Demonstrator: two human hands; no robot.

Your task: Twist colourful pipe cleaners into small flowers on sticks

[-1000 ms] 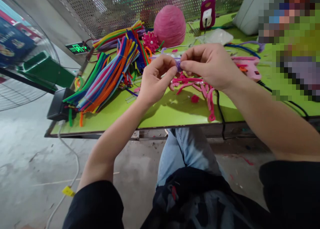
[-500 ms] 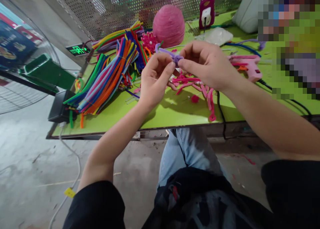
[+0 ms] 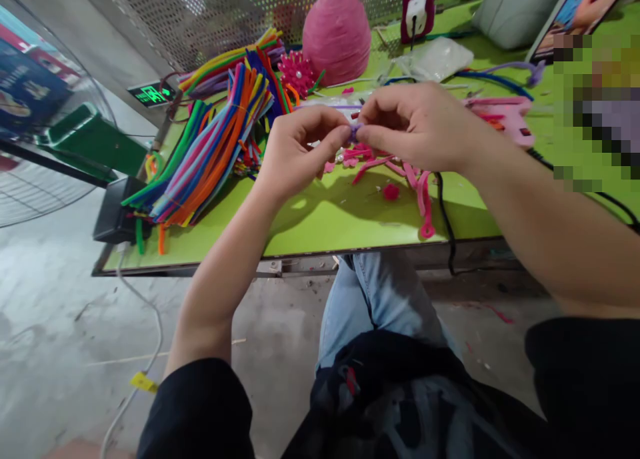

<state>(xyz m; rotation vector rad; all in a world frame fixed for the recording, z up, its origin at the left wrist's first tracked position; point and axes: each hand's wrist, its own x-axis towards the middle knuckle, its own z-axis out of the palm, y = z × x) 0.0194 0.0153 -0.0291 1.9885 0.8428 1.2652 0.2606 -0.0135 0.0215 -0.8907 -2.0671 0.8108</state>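
Between my two hands, above the green table, is a small piece of purple pipe cleaner (image 3: 355,133), mostly covered by the fingertips. My left hand (image 3: 305,145) pinches it from the left with thumb and forefinger. From the other side my right hand (image 3: 420,125) pinches it the same way, the two thumbs almost meeting. Under the hands lie several pink pipe cleaner pieces (image 3: 425,205) and a small red pompom (image 3: 391,191). A pink fuzzy flower with a pearl centre (image 3: 296,74) sits just beyond my left hand.
Bundled coloured pipe cleaners (image 3: 205,152) lie at the left, beside a black box (image 3: 117,212). A pink ball (image 3: 337,37) stands at the back. On the right are a pink glue gun (image 3: 520,122), its black cord (image 3: 445,212) and a plastic bag (image 3: 435,57). A fan (image 3: 45,112) stands far left.
The purple loop that stuck up above the left fingers no longer shows there. Both hands remain pinched together, with my left hand slightly further left. The view has shifted a little.
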